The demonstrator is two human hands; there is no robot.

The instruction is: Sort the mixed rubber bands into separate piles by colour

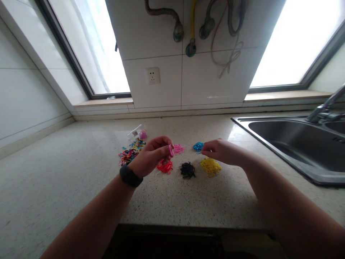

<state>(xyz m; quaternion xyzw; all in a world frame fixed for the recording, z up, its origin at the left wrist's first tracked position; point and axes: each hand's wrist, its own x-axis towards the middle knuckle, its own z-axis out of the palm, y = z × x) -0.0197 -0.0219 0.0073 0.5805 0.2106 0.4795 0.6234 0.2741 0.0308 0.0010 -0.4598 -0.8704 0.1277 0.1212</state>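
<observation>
And the left hand (152, 154) pinches a pink loop (171, 150) above the countertop (159, 201), well in from its front edge; right hand (222, 150) beside the blue pile (197, 146), grip impossible to tell

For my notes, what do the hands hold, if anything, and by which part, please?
Left hand pinches a pink elastic band, exact spot unclear; right hand, can't tell.

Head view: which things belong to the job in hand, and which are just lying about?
Likely in the job:
left hand, holding a pink loop
right hand, at blue pile
pink pile, red pile, black pile, yellow pile, mixed pile

Seemingly just there:
clear plastic
sink, tap
socket
yellow pipe
</observation>
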